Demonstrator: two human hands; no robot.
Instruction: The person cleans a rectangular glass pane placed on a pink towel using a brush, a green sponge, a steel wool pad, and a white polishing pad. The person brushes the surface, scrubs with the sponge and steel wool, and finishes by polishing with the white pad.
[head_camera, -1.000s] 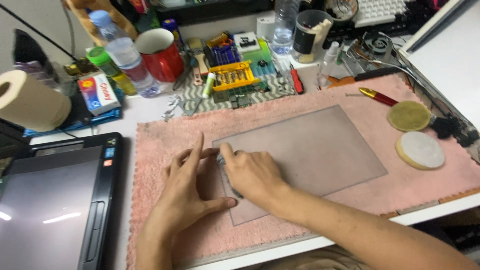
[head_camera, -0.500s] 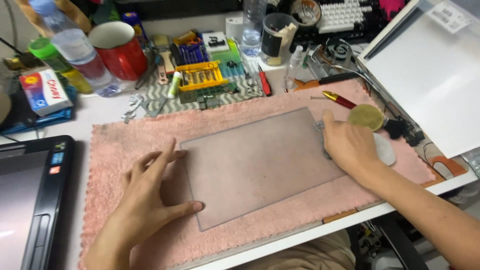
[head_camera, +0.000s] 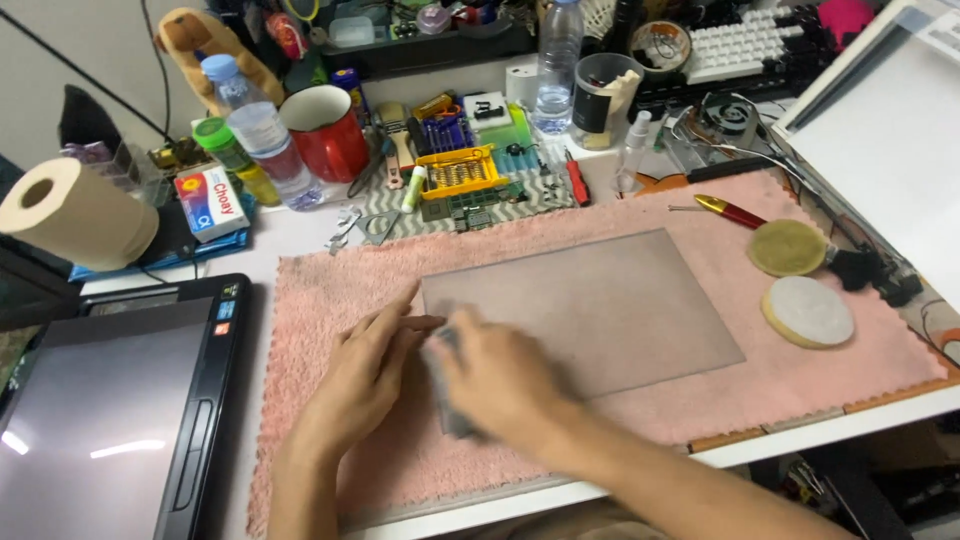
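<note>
- Two bare hands meet at the near-left corner of a grey flat panel (head_camera: 585, 310), which lies on a pink towel (head_camera: 330, 290), likely as padding so it won't scratch or slide.
- Left hand (head_camera: 365, 375): fingers spread, flat, tips on the panel's left edge, apparently pinning it in place; holds nothing.
- Right hand (head_camera: 500, 385): blurred, pressed on the same corner w/ a small grey pad or cloth under it; can't tell if the fingers are closed round it.
- Two round pads, one tan (head_camera: 788, 247), one white (head_camera: 808, 311), sit on the towel's right end, near a red-handled tool (head_camera: 732, 211).
- Behind the towel, on the worktop: red mug (head_camera: 325, 132), clear water bottle w/ blue cap (head_camera: 262, 132), yellow bit-set tray (head_camera: 458, 171).
- Far left: paper roll (head_camera: 75, 212); beside it a small flat box (head_camera: 211, 202), red, white & blue label.
- Near left: dark tablet-like device (head_camera: 110, 400), screen up.
</note>
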